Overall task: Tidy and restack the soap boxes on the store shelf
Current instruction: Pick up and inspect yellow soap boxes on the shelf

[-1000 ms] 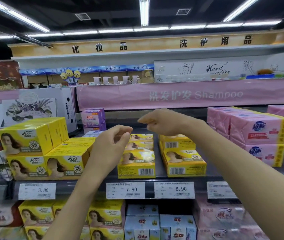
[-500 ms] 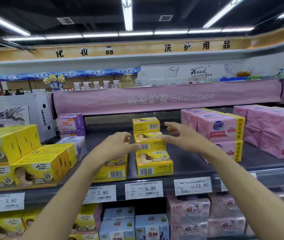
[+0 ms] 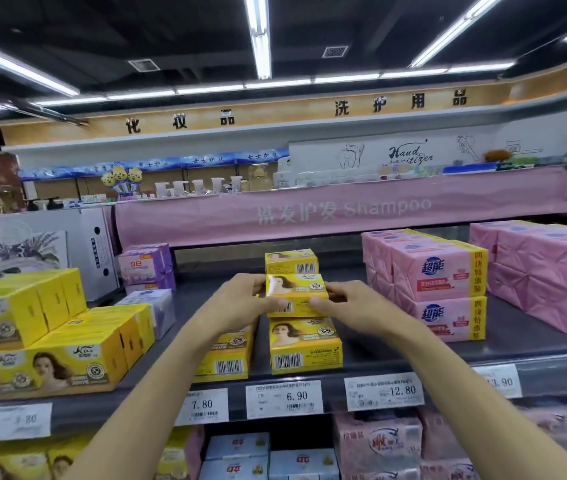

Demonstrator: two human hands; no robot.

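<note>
Head view: small yellow cardboard soap box [image 3: 295,293] is held at both ends
It is pinched between left hand [image 3: 237,304] and right hand [image 3: 353,304], fingers curled, directly above a matching box [image 3: 304,344] on the grey shelf [image 3: 413,355]

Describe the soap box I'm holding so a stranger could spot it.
Under the pink Shampoo banner, find the 6.90 price tag. Above it stands a yellow stack. The one you want is the middle box, the only one gripped by the left hand and right hand.
</note>
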